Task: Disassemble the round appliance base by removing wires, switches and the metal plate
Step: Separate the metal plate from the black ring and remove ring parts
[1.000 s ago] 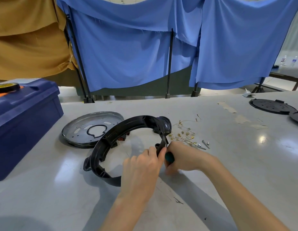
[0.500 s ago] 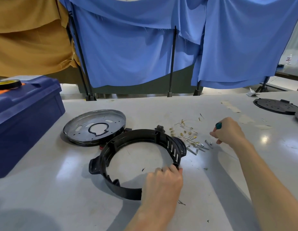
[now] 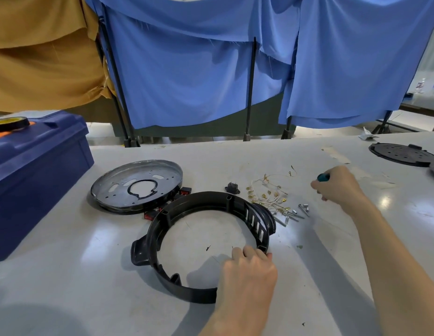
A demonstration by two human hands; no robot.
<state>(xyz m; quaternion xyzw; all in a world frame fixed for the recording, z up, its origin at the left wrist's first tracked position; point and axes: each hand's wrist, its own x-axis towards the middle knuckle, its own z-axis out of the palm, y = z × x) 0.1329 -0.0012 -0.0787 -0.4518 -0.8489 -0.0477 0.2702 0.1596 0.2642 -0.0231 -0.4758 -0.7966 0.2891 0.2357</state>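
Since a second ago the right hand [image 3: 338,186] has left the black ring base [image 3: 203,243] and now sits right of it, fist closed on a teal-handled tool [image 3: 323,177]. The left hand [image 3: 249,270] curls over the ring's near rim, gripping it flat on the table [image 3: 332,275]. Wires [image 3: 266,195] and screws [image 3: 293,214] lie just right of the ring; the metal plate [image 3: 137,185] sits behind-left, red switches [image 3: 185,189] between them.

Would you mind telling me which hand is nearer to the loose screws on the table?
The right hand, just right of the screws and clear of them. The left hand rests on the black ring, nearer the camera.
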